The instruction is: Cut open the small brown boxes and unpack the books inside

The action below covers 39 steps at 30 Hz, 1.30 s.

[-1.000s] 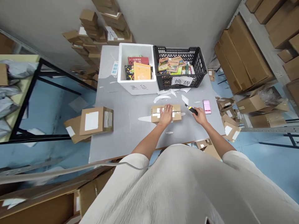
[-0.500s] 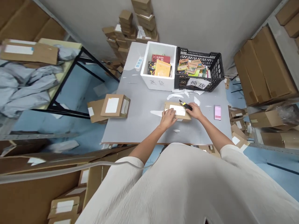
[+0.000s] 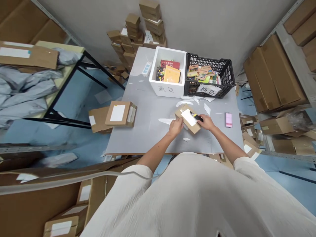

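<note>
A small flat cardboard parcel (image 3: pixel 188 120) with a white label lies skewed on the grey table (image 3: pixel 148 131). My left hand (image 3: pixel 175 126) grips its near left end, fingers curled round the edge. My right hand (image 3: pixel 206 122) is closed on a yellow and black utility knife (image 3: pixel 197 116), whose tip rests on the parcel's top right side. Both forearms reach out from my white top.
Behind the parcel stand a white foam box (image 3: pixel 168 76) of books and a black plastic crate (image 3: pixel 209 78) of booklets. A pink phone (image 3: pixel 228 119) lies at the right. A taped box (image 3: pixel 120 114) overhangs the table's left edge. Paper scraps litter the table; cardboard boxes crowd the floor and shelves.
The knife hand came from beside the phone onto the parcel. The parcel has been turned and now lies at an angle, with my left hand shifted from its top to its near end.
</note>
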Available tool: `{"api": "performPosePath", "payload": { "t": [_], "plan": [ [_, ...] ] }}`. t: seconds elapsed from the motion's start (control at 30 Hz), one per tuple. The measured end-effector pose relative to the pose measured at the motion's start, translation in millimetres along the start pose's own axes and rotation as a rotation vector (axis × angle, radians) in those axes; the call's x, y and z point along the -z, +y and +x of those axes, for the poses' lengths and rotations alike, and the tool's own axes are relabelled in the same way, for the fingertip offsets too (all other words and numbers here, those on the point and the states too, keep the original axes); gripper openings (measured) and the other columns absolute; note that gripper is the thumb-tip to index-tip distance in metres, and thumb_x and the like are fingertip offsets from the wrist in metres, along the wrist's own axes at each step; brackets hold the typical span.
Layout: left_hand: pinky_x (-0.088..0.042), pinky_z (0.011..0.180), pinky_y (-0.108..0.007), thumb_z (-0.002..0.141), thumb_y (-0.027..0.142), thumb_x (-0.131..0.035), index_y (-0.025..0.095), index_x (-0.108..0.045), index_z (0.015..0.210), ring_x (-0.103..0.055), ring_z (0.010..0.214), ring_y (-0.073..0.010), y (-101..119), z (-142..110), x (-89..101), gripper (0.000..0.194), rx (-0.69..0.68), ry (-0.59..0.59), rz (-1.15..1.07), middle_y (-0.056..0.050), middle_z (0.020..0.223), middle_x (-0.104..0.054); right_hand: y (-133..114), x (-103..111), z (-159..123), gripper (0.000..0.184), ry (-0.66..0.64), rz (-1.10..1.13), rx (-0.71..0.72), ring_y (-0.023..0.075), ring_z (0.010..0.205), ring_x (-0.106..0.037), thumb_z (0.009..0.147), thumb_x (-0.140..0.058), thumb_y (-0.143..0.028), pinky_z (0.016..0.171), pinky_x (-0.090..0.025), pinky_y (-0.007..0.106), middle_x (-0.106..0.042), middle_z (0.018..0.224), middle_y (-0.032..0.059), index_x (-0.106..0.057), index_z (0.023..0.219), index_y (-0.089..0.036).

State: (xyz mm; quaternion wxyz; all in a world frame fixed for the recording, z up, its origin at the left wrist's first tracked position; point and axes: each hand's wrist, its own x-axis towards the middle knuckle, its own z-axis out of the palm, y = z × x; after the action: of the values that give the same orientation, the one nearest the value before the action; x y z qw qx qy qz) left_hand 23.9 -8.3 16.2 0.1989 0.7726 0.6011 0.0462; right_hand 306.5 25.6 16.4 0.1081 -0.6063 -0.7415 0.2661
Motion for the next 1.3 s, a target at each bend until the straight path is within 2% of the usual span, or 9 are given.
{"api": "performPosePath", "payload": {
  "t": [0.23, 0.37, 0.47, 0.6, 0.8, 0.9, 1.07, 1.17, 1.3],
  "plan": [
    [-0.055, 0.113, -0.044, 0.112, 0.022, -0.043, 0.021, -0.065, 0.145, -0.071, 0.127, -0.0317, -1, 14, 6.2, 0.04, 0.001, 0.009, -0.05, -0.017, 0.143, -0.07, -19, -7, -34, 0.046, -0.044, 0.225, -0.083, 0.0341, 0.111, -0.075, 0.099, -0.065, -0.052, 0.098, -0.059, 0.045, -0.083, 0.126, 0.0106, -0.069, 0.136, -0.025],
    [-0.051, 0.119, -0.05, 0.108, 0.019, -0.047, 0.021, -0.064, 0.151, -0.066, 0.137, -0.0355, 2, 17, 8.1, 0.047, 0.012, 0.025, -0.037, -0.019, 0.154, -0.066, -24, -9, -39, 0.043, -0.09, 0.349, -0.093, 0.03, 0.104, -0.075, 0.098, -0.066, -0.054, 0.096, -0.06, 0.043, -0.084, 0.118, 0.0073, -0.069, 0.131, -0.026],
    [-0.043, 0.125, -0.058, 0.107, 0.033, -0.055, 0.019, -0.058, 0.158, -0.052, 0.153, -0.0436, 18, 17, 6.5, 0.053, 0.066, 0.084, 0.006, -0.022, 0.171, -0.054, -20, -8, -38, 0.042, -0.072, 0.396, -0.105, 0.0283, 0.104, -0.075, 0.096, -0.069, -0.055, 0.097, -0.06, 0.043, -0.083, 0.123, 0.0077, -0.069, 0.127, -0.026],
    [-0.042, 0.123, -0.058, 0.106, 0.052, -0.06, 0.018, -0.047, 0.17, -0.05, 0.153, -0.047, 55, 17, -0.9, 0.074, 0.088, 0.033, 0.009, -0.024, 0.172, -0.051, -6, -8, -29, 0.042, 0.006, 0.413, -0.203, 0.0252, 0.094, -0.072, 0.094, -0.071, -0.057, 0.089, -0.062, 0.041, -0.081, 0.122, 0.0082, -0.07, 0.122, -0.025],
    [-0.039, 0.125, -0.056, 0.099, 0.046, -0.07, 0.02, -0.036, 0.177, -0.046, 0.158, -0.0464, 83, 17, -9.3, 0.089, 0.05, -0.056, 0.057, -0.024, 0.179, -0.042, 19, -9, -18, 0.046, 0.074, 0.442, -0.285, 0.025, 0.098, -0.072, 0.091, -0.076, -0.056, 0.091, -0.062, 0.041, -0.079, 0.125, 0.0098, -0.072, 0.123, -0.024],
    [-0.04, 0.124, -0.058, 0.093, 0.033, -0.074, 0.021, -0.038, 0.175, -0.046, 0.158, -0.0457, 75, 18, -6.4, 0.09, 0.007, -0.102, 0.064, -0.025, 0.177, -0.043, 25, -11, -14, 0.05, 0.05, 0.524, -0.299, 0.0271, 0.102, -0.074, 0.092, -0.077, -0.059, 0.094, -0.064, 0.043, -0.079, 0.122, 0.0094, -0.072, 0.127, -0.025],
    [-0.036, 0.128, -0.063, 0.08, 0.015, -0.079, 0.033, -0.035, 0.176, -0.039, 0.165, -0.0427, 36, 25, 3.1, 0.108, -0.203, -0.2, 0.068, -0.019, 0.184, -0.037, 23, -18, -4, 0.047, 0.136, 0.691, -0.247, 0.0321, 0.141, -0.067, 0.09, -0.082, -0.061, 0.113, -0.06, 0.047, -0.074, 0.147, 0.0117, -0.071, 0.121, -0.027],
    [-0.031, 0.133, -0.061, 0.077, 0.011, -0.076, 0.032, -0.036, 0.176, -0.037, 0.168, -0.04, 11, 30, 8.5, 0.108, -0.308, -0.226, 0.077, -0.017, 0.184, -0.038, 16, -21, -3, 0.049, 0.065, 0.793, -0.238, 0.0302, 0.134, -0.072, 0.089, -0.084, -0.064, 0.115, -0.059, 0.047, -0.08, 0.135, 0.0107, -0.069, 0.118, -0.027],
    [-0.034, 0.13, -0.058, 0.087, 0.018, -0.072, 0.028, -0.042, 0.173, -0.046, 0.16, -0.0404, -4, 30, 10.3, 0.092, -0.306, -0.178, 0.082, -0.018, 0.173, -0.051, 6, -24, -9, 0.052, -0.048, 0.901, -0.284, 0.0285, 0.118, -0.08, 0.087, -0.089, -0.066, 0.107, -0.062, 0.045, -0.086, 0.112, 0.0082, -0.066, 0.112, -0.026]
  ]
}}
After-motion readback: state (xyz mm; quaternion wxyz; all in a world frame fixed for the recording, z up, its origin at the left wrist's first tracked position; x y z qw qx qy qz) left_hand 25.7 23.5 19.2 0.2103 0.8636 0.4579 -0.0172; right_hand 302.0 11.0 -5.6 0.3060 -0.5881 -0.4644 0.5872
